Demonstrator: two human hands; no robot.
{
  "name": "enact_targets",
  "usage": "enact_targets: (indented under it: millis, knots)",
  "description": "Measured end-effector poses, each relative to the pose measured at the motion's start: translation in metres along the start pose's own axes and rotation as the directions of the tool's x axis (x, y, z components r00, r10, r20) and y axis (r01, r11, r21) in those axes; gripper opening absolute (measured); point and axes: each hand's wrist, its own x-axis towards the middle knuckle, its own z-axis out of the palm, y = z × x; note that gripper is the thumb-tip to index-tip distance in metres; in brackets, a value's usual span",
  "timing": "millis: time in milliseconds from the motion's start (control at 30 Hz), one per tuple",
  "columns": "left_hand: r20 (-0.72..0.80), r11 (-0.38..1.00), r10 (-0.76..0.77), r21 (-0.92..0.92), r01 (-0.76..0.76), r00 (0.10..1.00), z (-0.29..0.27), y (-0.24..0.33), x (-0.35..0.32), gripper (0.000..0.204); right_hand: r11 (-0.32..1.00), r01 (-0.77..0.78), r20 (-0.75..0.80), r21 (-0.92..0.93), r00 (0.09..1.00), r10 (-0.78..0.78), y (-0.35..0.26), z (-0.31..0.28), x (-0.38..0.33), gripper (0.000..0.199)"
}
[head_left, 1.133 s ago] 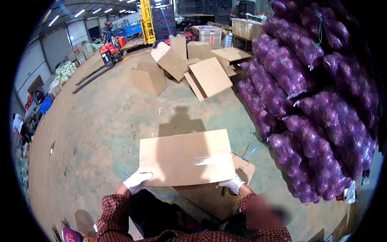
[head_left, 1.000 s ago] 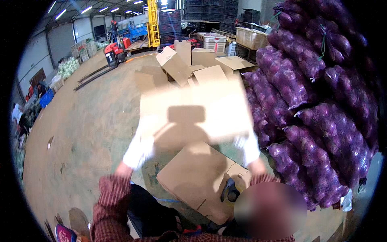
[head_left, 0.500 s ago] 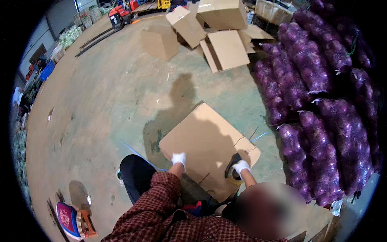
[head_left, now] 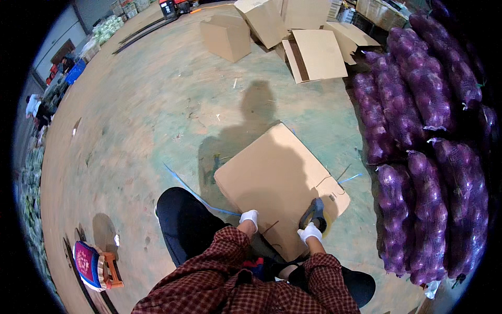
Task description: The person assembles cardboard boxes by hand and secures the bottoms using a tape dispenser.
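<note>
Head view, looking down: two forearms in red checked sleeves come up from the lower edge, both in white gloves. The left hand (head_left: 250, 216) rests on the near edge of a flattened cardboard box (head_left: 277, 180), fingers curled over the edge or pressing on it; I cannot tell which. The right hand (head_left: 310, 232) is closed around a tape dispenser (head_left: 315, 213) with a dark handle and a yellowish roll, held against the same near edge of the cardboard, toward its right corner.

The box lies on the floor (head_left: 157, 120) directly ahead of both hands. Its long axis runs diagonally, from the near right corner by the dispenser away to the far corner at upper left of the sheet's middle, so the cardboard stretches away from the hands rather than across them. The two hands are about equally near it, each at the near edge, the left toward the sheet's middle, the right at the flap end.

A blue strap (head_left: 193, 191) lies on the floor just left of the box, beside the person's dark trouser knee. To the right, well apart from the hands, stand stacked purple mesh sacks (head_left: 418, 157). Farther off, more open cardboard boxes (head_left: 308, 52) lie scattered on the floor.
</note>
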Motion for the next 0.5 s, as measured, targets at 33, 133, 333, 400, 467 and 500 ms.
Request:
enact_targets:
  millis: [33,133,333,400,467,500]
  knots:
    - [-0.015,0.999,-0.015,-0.047,0.014,1.000,0.003,0.001,0.002,0.039,1.000,-0.004,0.002,-0.004,1.000,0.004,0.002,-0.001,0.001,0.069]
    - [0.019,0.996,-0.020,-0.090,0.021,1.000,0.000,-0.001,0.003,0.040,1.000,0.000,-0.014,-0.013,1.000,0.000,0.008,0.000,0.002,0.068]
    - [0.268,0.949,0.314,-0.093,-0.300,0.911,-0.026,-0.001,-0.029,0.037,0.998,0.029,-0.227,0.057,0.974,-0.015,0.007,-0.003,-0.018,0.059]
    - [0.251,0.891,0.444,-0.020,-0.454,0.860,-0.021,0.023,-0.069,0.034,0.992,0.024,-0.336,0.121,0.942,0.018,0.006,-0.010,-0.024,0.056]
    - [0.211,0.788,0.602,-0.002,-0.616,0.770,-0.026,0.050,-0.105,0.030,0.973,0.047,-0.400,0.228,0.915,0.049,-0.003,-0.014,-0.036,0.052]
    - [0.179,0.710,0.696,-0.025,-0.704,0.696,-0.031,0.064,-0.122,0.028,0.963,0.050,-0.405,0.265,0.912,0.064,-0.007,-0.011,-0.042,0.051]
